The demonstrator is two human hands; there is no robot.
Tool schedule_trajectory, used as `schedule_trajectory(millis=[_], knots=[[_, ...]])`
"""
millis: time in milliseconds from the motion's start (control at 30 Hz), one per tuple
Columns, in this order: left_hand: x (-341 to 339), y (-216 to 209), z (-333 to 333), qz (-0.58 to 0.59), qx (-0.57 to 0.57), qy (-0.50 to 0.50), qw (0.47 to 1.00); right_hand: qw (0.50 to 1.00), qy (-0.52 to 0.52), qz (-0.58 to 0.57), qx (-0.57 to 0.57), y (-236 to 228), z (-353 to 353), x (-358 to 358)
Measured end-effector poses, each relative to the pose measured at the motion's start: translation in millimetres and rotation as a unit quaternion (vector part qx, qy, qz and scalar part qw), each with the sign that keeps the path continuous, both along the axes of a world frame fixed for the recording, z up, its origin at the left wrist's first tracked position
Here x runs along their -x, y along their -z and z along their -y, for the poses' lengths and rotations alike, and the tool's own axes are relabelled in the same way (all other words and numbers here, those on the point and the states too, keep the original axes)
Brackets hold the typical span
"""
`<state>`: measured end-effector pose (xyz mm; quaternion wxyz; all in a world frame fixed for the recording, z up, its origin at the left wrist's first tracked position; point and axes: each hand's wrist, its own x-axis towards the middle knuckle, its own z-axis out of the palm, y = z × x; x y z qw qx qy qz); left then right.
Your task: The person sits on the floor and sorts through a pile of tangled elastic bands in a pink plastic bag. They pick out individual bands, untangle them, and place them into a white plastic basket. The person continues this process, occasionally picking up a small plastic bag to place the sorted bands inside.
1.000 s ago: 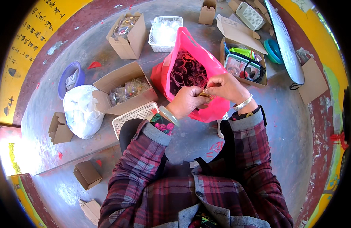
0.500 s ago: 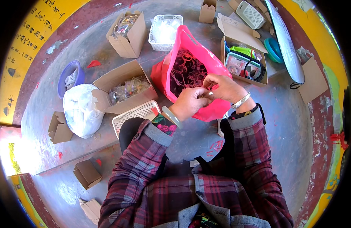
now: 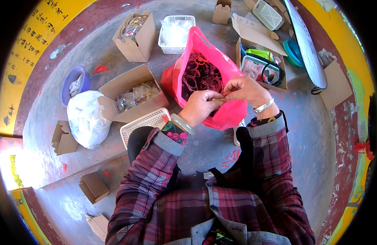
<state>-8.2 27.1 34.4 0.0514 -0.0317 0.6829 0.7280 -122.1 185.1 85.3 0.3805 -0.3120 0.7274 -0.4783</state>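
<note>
The left hand [image 3: 200,108] and right hand [image 3: 249,94] nearly meet, thumbs and fingers pinched together on 1 thin yellowish piece [image 3: 218,99]. On the grey floor [image 3: 313,132], a pink bag [image 3: 232,115] stands open, a cardboard box [image 3: 125,81] off its left edge and a white perforated basket [image 3: 143,121] by its near left corner. Dark red loops [image 3: 201,74] lie tangled inside the bag; the yellowish piece shows at the mouth's near edge, too small to identify.
</note>
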Motion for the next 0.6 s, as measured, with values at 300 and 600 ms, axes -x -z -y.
schedule_trajectory(millis=[300,600], knots=[[2,9,-5,-0.035,0.051,0.003,0.998,0.982,-0.033,-0.156,-0.098,8,4,0],[-1,-7,9,0.072,-0.320,-0.116,0.937,0.986,0.147,0.065,0.055,-6,8,-7]])
